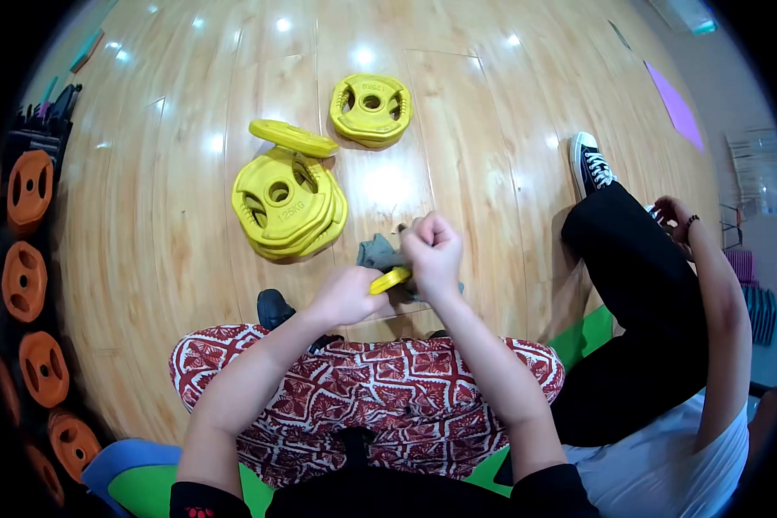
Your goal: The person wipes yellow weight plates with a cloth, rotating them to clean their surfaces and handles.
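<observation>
My left hand [350,295] is closed around a yellow weight plate [390,280], which shows edge-on as a short strip; my hands cover much of it. Close beside it, my right hand [433,259] makes a fist on a bunched grey-green cloth [378,252]. Folds of the cloth stick out to the left of the fist and below it. Ahead and to the left stands a stack of yellow weight plates [281,216], the top one marked 1.25KG. One more yellow plate [293,138] leans tilted against the back of this stack.
A second pile of yellow plates [371,110] lies farther off on the wooden floor [492,129]. Orange plates [43,369] fill a rack at the left. A seated person in black trousers [639,259] is at my right. Green mats [583,337] lie beneath us.
</observation>
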### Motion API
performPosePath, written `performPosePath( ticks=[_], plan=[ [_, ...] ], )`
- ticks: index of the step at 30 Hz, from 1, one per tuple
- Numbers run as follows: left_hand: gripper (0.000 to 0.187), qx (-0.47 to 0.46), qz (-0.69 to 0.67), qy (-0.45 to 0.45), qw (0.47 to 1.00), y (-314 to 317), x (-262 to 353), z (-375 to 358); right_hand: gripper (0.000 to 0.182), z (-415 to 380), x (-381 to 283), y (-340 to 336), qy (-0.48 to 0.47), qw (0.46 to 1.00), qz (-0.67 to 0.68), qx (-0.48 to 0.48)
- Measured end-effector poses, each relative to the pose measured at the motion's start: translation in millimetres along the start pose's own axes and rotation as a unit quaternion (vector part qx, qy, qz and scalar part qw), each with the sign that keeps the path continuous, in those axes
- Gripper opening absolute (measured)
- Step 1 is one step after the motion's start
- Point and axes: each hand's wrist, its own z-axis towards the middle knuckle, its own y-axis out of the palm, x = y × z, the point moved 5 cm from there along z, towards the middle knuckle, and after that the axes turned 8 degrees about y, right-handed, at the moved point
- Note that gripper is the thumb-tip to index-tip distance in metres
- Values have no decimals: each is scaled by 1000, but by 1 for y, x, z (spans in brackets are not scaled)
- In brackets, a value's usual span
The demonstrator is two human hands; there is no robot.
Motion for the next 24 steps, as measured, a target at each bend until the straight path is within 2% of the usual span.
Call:
performPosePath(
  ticks=[1, 2, 3, 5, 6, 8, 12, 14, 16, 20, 22, 24],
  plan=[
    [25, 2, -2, -2, 1000, 3, -2, 1, 29, -12, -11, 16, -46, 997, -12, -65],
    [24, 26, -11, -3, 1000, 7, -5, 2, 27, -23, -13, 25, -92, 983, -103, -117],
    [23, 49, -22, -3, 999, 10, -5, 3, 27, -17, -7, 17, -60, 990, -84, -96],
    [24, 39, -18, 2, 999, 6, 3, 6, 27, -1, -5, 7, -19, 995, -70, -62],
    [25, 27, -18, 7, 999, 5, 8, 7, 27, 3, -5, 4, -32, 994, -90, -55],
    [25, 27, -19, 8, 999, 6, 11, 9, 28, 7, -3, -1, -3, 998, -33, -50],
    [25, 12, 4, 19, 1000, 8, 11, 9, 27, 18, 16, -24, -16, 999, -50, -11],
    [24, 4, 18, 17, 1000, 9, 11, 5, 27, 22, 43, -44, 52, 995, -65, 61],
    [24, 4, 34, 4, 999, 5, 6, 2, 26, 18, 29, -30, 17, 996, -52, 64],
    [23, 27, -47, -10, 998, 10, -13, 2, 25, -15, -2, 15, -65, 992, -90, -53],
    [24, 58, 18, -2, 998, 11, -10, 4, 25, -31, -21, 35, -146, 966, -184, -113],
    [25, 51, 32, 5, 998, 8, -5, 7, 25, -22, -15, 28, -161, 959, -202, -114]
  ],
)
